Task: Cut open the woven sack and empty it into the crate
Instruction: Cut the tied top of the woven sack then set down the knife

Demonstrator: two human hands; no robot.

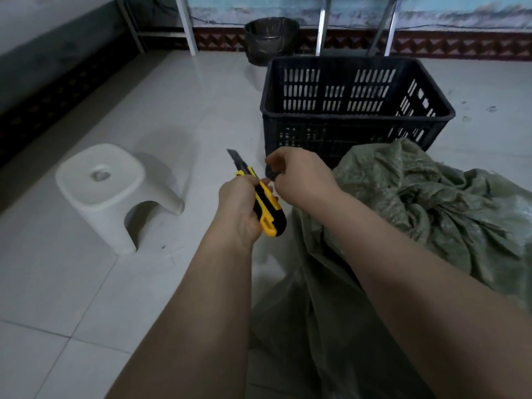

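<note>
— Where bare floor (178, 110) lies between stool (106, 191) and crate (345, 110), what hangs?
— The left hand (239, 205) gripping the knife (269, 208), blade out; the right hand (299, 174), just beside, pinches a small dark piece (271, 174).
— The sack (431, 211)?
— Crumpled, just before the crate's near wall. Inside the crate only slotted walls show; the bucket (270, 38) behind it, I cannot tell.

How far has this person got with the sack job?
Barely begun. The knife is out, blade showing, gripped in the left hand; the right hand pinches a small dark piece beside it. The green sack looks bunched and uncut, and nothing shows in the black crate. Cutting and emptying remain.
</note>
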